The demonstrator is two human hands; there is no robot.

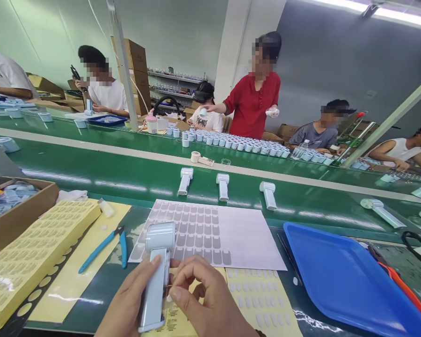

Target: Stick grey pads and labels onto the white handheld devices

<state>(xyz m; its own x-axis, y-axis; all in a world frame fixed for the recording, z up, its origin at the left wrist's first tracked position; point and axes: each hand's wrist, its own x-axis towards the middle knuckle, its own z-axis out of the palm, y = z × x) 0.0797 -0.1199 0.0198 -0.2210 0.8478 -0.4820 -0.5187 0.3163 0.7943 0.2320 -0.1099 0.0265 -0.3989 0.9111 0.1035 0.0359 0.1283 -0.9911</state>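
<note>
My left hand [135, 290] is closed round the handle of a light-blue handheld device [152, 288], which has a drum-shaped head and a long flat handle. The device stands tilted, head up. Close against its right side, my right hand [205, 297] pinches a small white piece [169, 297]; its exact kind is too small to tell. Beneath the hands lies a yellow sticker sheet [284, 306] with rows of small pale pads. Behind it, a white sheet [252, 234] carries rows of grey stickers.
Blue-handled cutters [98, 250] and a stack of yellow sheets [38, 262] lie left, beside a cardboard box [38, 203]. On the right sits a blue tray [351, 276] with tweezers [289, 257] alongside. Similar devices [223, 187] rest on the green conveyor [126, 164]; co-workers sit beyond.
</note>
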